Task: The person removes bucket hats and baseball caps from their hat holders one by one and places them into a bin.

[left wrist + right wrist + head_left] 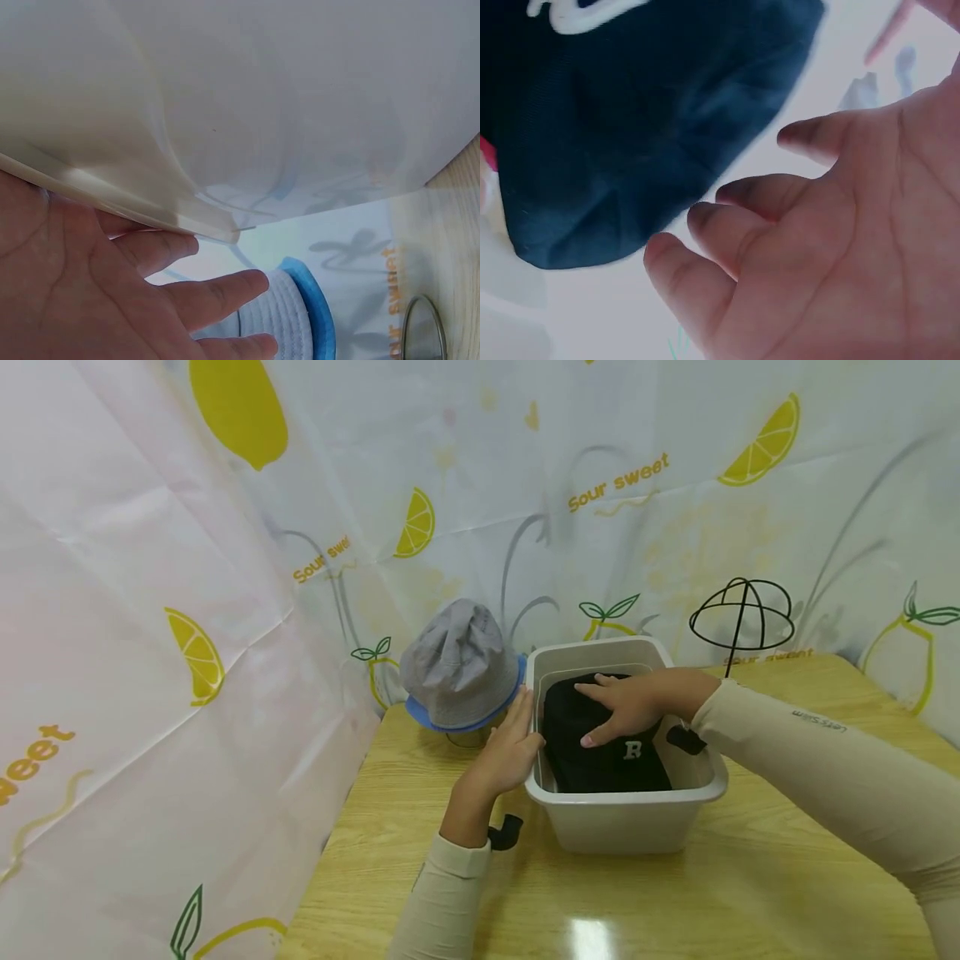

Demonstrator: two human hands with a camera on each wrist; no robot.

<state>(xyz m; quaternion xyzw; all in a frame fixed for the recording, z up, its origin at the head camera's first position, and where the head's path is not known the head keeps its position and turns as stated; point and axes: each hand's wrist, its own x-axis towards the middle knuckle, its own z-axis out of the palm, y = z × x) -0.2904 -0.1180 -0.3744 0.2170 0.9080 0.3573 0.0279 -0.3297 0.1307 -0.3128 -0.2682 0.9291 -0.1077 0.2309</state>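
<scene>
A white plastic bin (622, 827) stands on the wooden table, and a black cap (626, 770) with a white letter R lies inside it. My right hand (626, 706) reaches into the bin and lies over the cap's crown with its fingers spread. In the right wrist view the right hand (817, 247) is just above the black cap (630, 127), fingers loosely bent and holding nothing. My left hand (513, 747) rests flat against the bin's left wall near the rim. The left wrist view shows the left hand (112, 285) with straight fingers against the bin wall (262, 97).
A grey bucket hat (459, 664) with a blue brim (311, 300) sits on a stand just left of and behind the bin. A black wire hat stand (741, 614) is at the back right. Lemon-print curtain (150, 610) walls in the table (675, 902) on the left and at the back.
</scene>
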